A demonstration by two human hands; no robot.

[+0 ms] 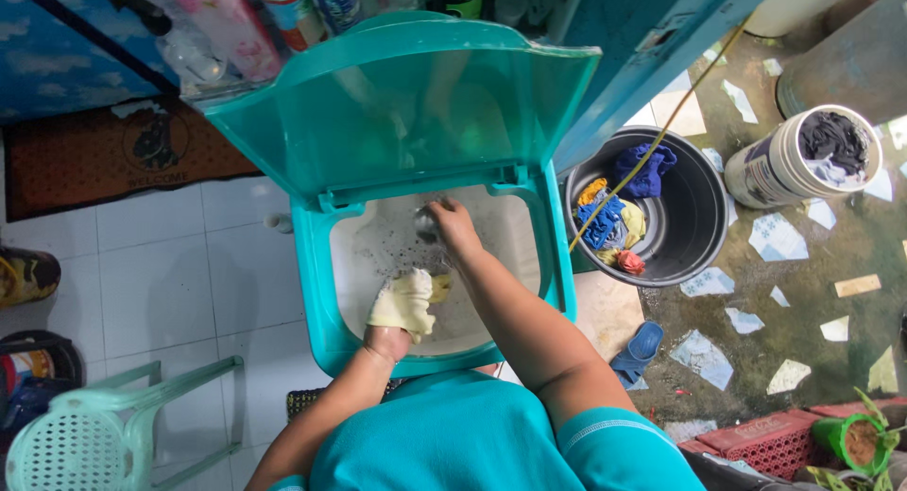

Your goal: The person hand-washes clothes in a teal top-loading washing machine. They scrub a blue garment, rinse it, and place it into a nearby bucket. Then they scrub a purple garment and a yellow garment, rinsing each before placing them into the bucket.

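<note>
Head view, looking straight down: a teal washing machine (316, 264) stands with its lid (402, 94) swung up and back; its tub holds sudsy water. The left hand (389, 338) is closed on a pale yellow cloth (404, 302), bunched and lifted just above the front of the tub; the right hand (452, 226) reaches deeper, to the back of the tub, its fingers curled at a dark wet item (425, 228) at the water's surface; whether it grips that item or only touches it I cannot tell.

The cloth looks soft, limp and soaked; I judge it heavier than when dry, slippery with soap and likely to drip, so a full-fisted hold on a gathered bunch suits it better than a pinch at a corner; nothing about it seems fragile.

The tub opening is framed by a firm plastic rim; the raised lid closes off the far side, so open room lies toward the person and to either side. On the right, near the machine, stands a dark bucket (652, 207) with coloured clothes; farther right a white container (803, 155) holds dark cloth. A blue slipper (638, 351) lies on the floor near the machine's right front corner; a pale green plastic chair (90, 434) sits at the lower left, well apart.
</note>
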